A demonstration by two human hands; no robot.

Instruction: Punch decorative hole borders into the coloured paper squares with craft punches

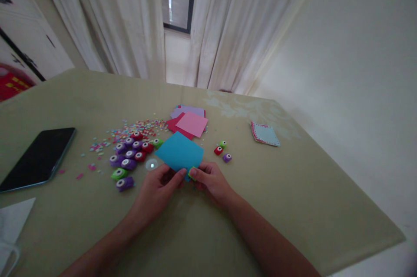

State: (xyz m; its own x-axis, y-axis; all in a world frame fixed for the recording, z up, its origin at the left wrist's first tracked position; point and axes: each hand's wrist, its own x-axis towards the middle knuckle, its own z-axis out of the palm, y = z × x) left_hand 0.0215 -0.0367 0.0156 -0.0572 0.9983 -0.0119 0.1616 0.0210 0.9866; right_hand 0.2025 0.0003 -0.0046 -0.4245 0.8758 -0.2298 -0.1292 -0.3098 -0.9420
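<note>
Paper [180, 151] looks light and easily creased, best held by the near edge, where the left fingers [178, 178] pinch it and the right fingers [200, 176] a punch [190, 176].

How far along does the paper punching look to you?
The pale card with the patterned edge looks done. The left hand holds the blue sheet, and the right hand has a green punch at its near edge. The pink sheet, red sheet and purple sheet look plain, so are probably left.

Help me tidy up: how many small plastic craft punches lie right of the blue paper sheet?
3: green punch farthest back, red punch leftmost, purple punch nearest; the right hand may hide more.
</note>
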